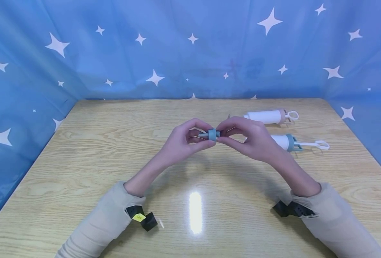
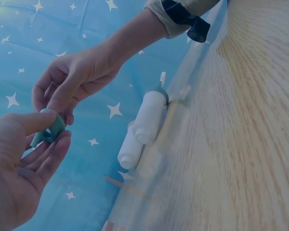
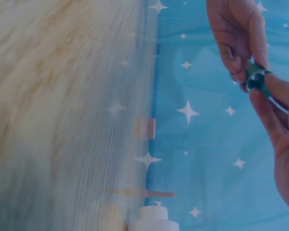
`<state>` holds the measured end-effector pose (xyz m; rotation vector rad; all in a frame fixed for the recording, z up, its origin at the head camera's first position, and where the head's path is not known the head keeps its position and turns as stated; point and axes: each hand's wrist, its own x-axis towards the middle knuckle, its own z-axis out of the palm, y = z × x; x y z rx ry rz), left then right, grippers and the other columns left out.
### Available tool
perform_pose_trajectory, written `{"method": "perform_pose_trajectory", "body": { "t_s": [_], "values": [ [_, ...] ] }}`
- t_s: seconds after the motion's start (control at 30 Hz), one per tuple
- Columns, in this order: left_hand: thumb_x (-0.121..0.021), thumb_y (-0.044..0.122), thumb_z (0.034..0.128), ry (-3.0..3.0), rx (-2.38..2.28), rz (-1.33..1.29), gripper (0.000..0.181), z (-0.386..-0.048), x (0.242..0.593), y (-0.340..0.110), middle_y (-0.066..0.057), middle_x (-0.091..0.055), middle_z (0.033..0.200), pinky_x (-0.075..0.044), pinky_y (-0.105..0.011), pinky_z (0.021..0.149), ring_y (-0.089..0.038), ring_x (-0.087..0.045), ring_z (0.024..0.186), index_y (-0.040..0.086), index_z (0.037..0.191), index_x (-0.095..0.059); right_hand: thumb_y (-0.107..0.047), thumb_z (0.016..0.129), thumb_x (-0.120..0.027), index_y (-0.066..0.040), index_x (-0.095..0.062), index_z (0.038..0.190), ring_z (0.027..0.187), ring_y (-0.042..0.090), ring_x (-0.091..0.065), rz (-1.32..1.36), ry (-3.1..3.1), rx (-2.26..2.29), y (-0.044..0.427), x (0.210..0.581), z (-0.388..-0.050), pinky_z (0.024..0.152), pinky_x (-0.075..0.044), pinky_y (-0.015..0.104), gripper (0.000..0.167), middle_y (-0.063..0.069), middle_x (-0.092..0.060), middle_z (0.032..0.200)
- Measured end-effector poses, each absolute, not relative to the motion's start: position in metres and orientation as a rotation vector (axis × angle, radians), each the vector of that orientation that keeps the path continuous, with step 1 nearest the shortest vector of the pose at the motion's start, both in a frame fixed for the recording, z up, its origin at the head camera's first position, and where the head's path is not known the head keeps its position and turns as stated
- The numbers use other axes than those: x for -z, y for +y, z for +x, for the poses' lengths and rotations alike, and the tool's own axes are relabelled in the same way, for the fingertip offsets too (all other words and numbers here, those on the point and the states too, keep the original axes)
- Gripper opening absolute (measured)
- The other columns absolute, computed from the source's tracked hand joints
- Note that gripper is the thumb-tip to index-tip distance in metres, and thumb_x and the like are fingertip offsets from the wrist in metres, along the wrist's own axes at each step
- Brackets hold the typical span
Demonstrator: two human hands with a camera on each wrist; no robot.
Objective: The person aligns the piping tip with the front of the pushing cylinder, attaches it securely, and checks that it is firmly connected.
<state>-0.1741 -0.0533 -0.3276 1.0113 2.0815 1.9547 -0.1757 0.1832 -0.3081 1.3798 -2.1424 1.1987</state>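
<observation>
Above the middle of the table, a small teal collar-like plastic piece (image 1: pixel 212 134) with a thin prong pointing left is held between both hands. My left hand (image 1: pixel 185 141) pinches it between thumb and fingers. From the other side, my right hand (image 1: pixel 250 138) pinches its right end with thumb and fingertips. The left wrist view shows a round hole in the teal piece (image 2: pixel 52 129). A white tube with a teal collar and loop-handled plunger (image 1: pixel 280 142) lies partly hidden behind the right hand. Beyond it lies a similar white tube with a pink collar (image 1: pixel 264 116).
The wooden table (image 1: pixel 81 161) runs up to a blue star-patterned curtain (image 1: pixel 177 46) at the back and sides. In the right wrist view, a small pinkish block (image 3: pixel 145 128) and a flat pinkish strip (image 3: pixel 154 194) lie near the table's far edge.
</observation>
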Motion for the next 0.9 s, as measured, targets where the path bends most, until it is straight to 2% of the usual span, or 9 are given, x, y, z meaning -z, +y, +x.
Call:
{"method": "perform_pose_trajectory", "body": {
  "t_s": [0.2,0.53,0.9],
  "values": [
    [-0.074,0.001,0.0915,2.073,-1.969,0.976,0.027,-0.1734,0.3269,-0.0541,-0.008,-0.066,0.116,-0.058,-0.037,0.092,-0.021,-0.071,0.102,0.004,0.117,-0.063,0.014,0.079,-0.078,0.001,-0.068,0.112,0.090,0.015,-0.070,1.398,-2.131,-1.203,0.1820,0.3080,-0.1757,0.082,-0.060,0.027,0.037,0.006,-0.070,0.100],
    [-0.073,0.001,0.0915,2.030,-2.003,0.969,0.027,-0.1733,0.3281,-0.0541,-0.009,-0.065,0.117,-0.058,-0.038,0.092,-0.023,-0.071,0.103,0.003,0.116,-0.063,0.018,0.081,-0.070,0.004,-0.068,0.112,0.092,0.017,-0.070,1.379,-2.116,-1.225,0.1814,0.3124,-0.1765,0.082,-0.060,0.027,0.034,0.009,-0.071,0.103],
    [-0.074,0.000,0.0913,2.023,-2.005,0.960,0.028,-0.1721,0.3289,-0.0523,-0.009,-0.065,0.117,-0.059,-0.039,0.091,-0.023,-0.071,0.101,0.003,0.117,-0.063,0.019,0.078,-0.076,0.000,-0.071,0.106,0.088,0.015,-0.069,1.348,-2.104,-1.149,0.1790,0.3144,-0.1765,0.079,-0.059,0.023,0.035,0.006,-0.072,0.098]
  ]
}}
